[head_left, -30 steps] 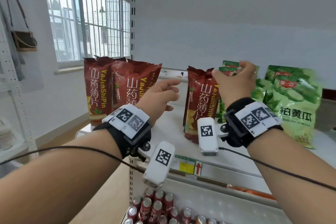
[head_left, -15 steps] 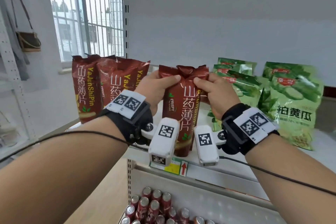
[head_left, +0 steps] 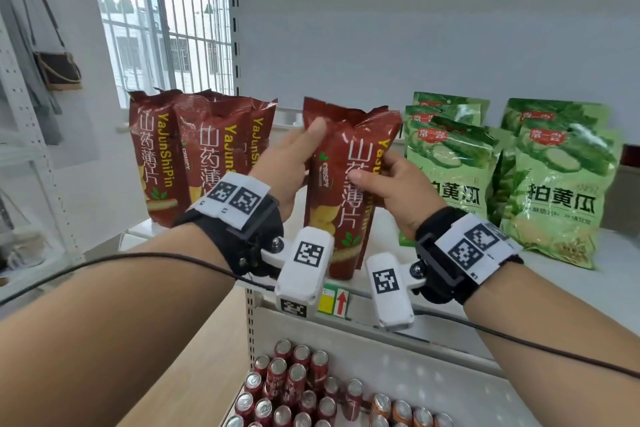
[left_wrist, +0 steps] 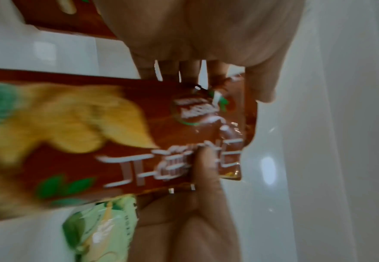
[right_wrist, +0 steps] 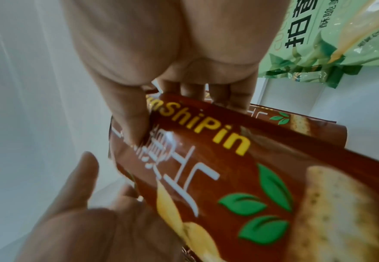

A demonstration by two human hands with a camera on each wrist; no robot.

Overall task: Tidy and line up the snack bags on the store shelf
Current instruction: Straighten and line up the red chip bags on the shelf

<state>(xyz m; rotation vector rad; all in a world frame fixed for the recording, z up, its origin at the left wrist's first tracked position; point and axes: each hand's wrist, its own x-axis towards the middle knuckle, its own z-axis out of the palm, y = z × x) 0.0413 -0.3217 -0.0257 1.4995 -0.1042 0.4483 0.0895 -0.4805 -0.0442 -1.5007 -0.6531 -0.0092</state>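
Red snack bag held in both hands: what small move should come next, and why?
Probably slide the red bag left to join the red row. Both the left hand and the right hand grip it, upright near the shelf front edge, with a gap between it and that row.

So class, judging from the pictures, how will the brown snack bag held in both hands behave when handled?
The brown bag probably feels light and puffy. Its glossy film looks slippery and dents under the right hand. Tall and narrow, it may tip once the left hand lets go.
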